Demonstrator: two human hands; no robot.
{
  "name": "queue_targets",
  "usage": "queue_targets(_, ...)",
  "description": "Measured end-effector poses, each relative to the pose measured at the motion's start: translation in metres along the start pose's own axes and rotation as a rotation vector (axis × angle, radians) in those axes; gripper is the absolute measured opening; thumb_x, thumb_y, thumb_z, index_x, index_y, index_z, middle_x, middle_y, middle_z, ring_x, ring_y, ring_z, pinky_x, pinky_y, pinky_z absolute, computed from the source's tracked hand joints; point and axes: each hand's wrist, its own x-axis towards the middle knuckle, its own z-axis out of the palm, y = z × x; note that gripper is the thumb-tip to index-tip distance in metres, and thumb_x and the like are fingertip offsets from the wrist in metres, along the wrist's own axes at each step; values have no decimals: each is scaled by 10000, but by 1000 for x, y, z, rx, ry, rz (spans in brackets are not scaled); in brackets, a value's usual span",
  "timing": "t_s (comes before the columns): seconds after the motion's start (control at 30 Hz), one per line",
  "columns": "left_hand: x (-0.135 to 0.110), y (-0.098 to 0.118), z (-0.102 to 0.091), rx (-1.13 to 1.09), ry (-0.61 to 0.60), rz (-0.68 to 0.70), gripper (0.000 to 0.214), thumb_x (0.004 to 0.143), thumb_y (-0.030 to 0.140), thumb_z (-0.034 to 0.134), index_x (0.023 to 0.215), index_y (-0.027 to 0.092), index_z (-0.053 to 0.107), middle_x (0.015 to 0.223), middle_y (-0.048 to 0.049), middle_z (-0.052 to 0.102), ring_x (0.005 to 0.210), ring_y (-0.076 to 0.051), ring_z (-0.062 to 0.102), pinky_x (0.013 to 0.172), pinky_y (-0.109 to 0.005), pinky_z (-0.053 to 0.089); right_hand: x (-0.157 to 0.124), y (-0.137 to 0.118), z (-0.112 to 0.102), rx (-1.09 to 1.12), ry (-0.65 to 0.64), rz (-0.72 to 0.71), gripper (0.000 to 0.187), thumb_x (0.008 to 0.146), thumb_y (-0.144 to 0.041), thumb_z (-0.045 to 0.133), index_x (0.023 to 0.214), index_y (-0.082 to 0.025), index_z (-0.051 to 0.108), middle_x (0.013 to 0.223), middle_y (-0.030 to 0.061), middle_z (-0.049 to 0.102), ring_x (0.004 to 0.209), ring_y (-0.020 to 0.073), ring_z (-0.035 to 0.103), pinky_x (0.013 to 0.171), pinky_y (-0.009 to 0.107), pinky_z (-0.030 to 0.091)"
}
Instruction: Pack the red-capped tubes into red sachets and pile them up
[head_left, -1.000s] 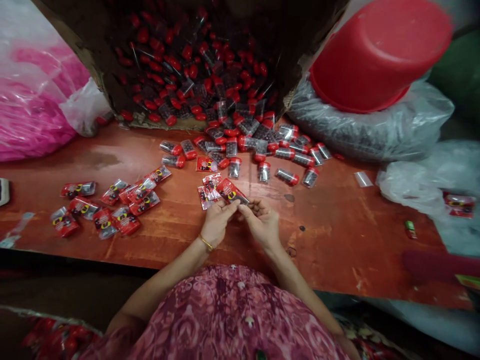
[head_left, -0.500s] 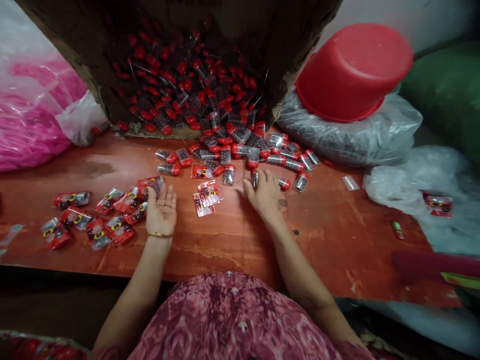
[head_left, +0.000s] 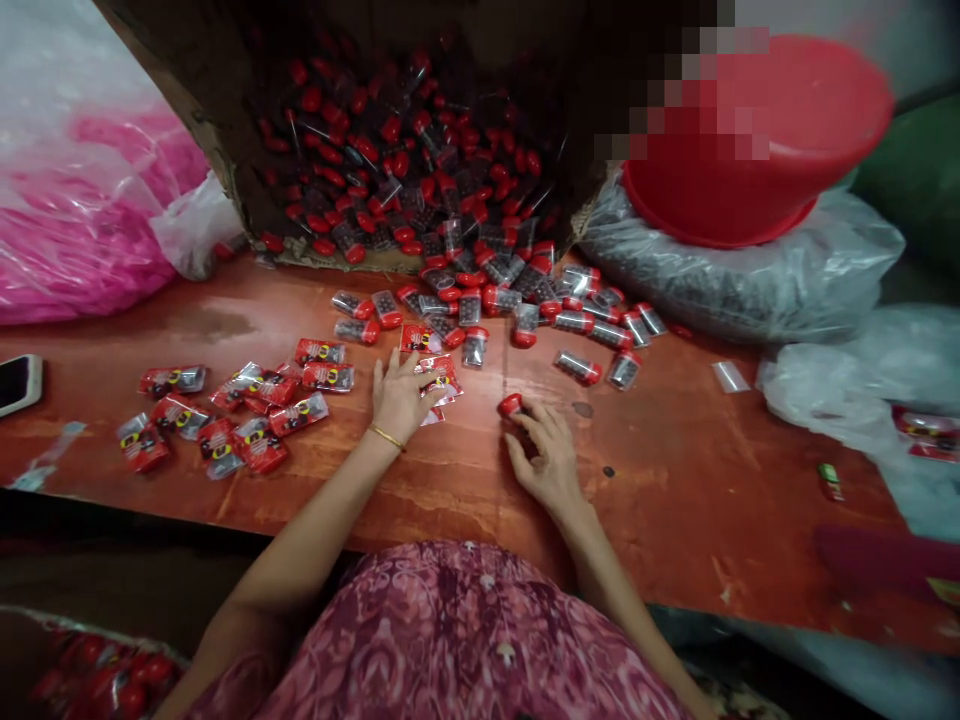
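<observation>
My left hand (head_left: 400,402), with a thin bangle at the wrist, rests over a small stack of red printed cards (head_left: 448,372). Its fingers are spread and touch the cards. In my right hand (head_left: 551,455) is a small clear bottle with a red cap (head_left: 511,404); the fingers cover most of its body. Several similar red-capped bottles with dark contents lie beyond both hands, among them one bottle (head_left: 577,367) close to the right hand. Left of my left hand lie several packed red sachets (head_left: 259,445), each with a card and a bottle inside.
A tipped cardboard box (head_left: 217,170) full of red-capped bottles opens toward me. At the right, a red tub (head_left: 720,190) sits upside down on a grey plastic bag (head_left: 757,290). A pink-filled bag (head_left: 90,240) and a phone (head_left: 21,385) are at the left.
My left hand has let go of a sachet among the others and moved right onto the cards. The right hand has drawn a bottle from the pile toward me. The view has shifted slightly left.
</observation>
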Motion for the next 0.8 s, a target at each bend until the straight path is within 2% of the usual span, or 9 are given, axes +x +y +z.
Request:
queue_targets(0.1,7,-6,5,97,-13,-1,224,787,392,579,932,296,719,1256,-31,587,1305,-343,344,1054,-557,210,4,-6,0,13,51,22,172,781,-182,561,938,-172,629,1086,132,635,1047,243,564,918,440,435)
queue_targets(0.23,0,-3,9,17,107,-30,241,804,405,551,924,284,720,1230,-47,604,1263,-335,412,1036,-559,246,14,-20,4,130,83,79,141,803,-191,541,910,-179,632,963,103,672,943,217,601,869,396,454)
queue_targets(0.33,-9,6,4,-105,167,-70,273,804,414,549,966,264,710,1245,-86,587,1258,-328,424,1035,-561,248,27,-35,14,317,36,260,168,833,-266,514,933,-182,620,876,77,672,816,188,604,776,348,476)
queue_targets(0.47,-20,23,-6,-285,164,-53,254,795,373,569,972,257,710,1268,-88,569,1267,-318,416,1054,-540,233,51,-55,31,749,-60,521,267,816,-389,518,961,-177,591,865,49,653,750,151,580,721,294,469)
queue_targets(0.53,-24,29,-10,-396,178,-52,253,772,354,599,983,261,703,1264,-71,577,1260,-300,427,1063,-500,246,62,-62,34,893,-62,575,252,802,-402,521,862,-168,593,772,20,627,706,132,552,697,267,452)
queue_targets(0.6,-29,33,-13,-571,171,-122,311,735,372,642,1018,250,686,1203,-67,623,1187,-273,504,1022,-426,336,67,-64,33,916,-30,587,250,802,-400,511,747,-162,571,668,-9,566,639,111,501,643,243,420)
queue_targets(0.63,-31,34,-14,-679,134,-183,344,717,401,655,1016,234,683,1139,-69,659,1117,-259,556,963,-381,401,68,-65,32,894,-11,578,261,807,-398,502,702,-164,549,626,-23,527,603,101,466,605,232,397)
queue_targets(0.7,-34,35,-16,-919,-32,-338,403,690,499,647,940,188,693,957,-76,712,931,-231,636,763,-298,497,65,-64,29,816,30,547,302,825,-394,478,617,-175,477,562,-47,437,542,83,391,532,218,335)
queue_targets(0.8,-36,38,-19,-1245,-277,-552,460,609,570,675,799,151,682,770,-64,707,721,-181,651,550,-225,477,55,-64,28,662,57,466,373,870,-371,419,546,-197,355,510,-65,327,490,72,314,479,217,269)
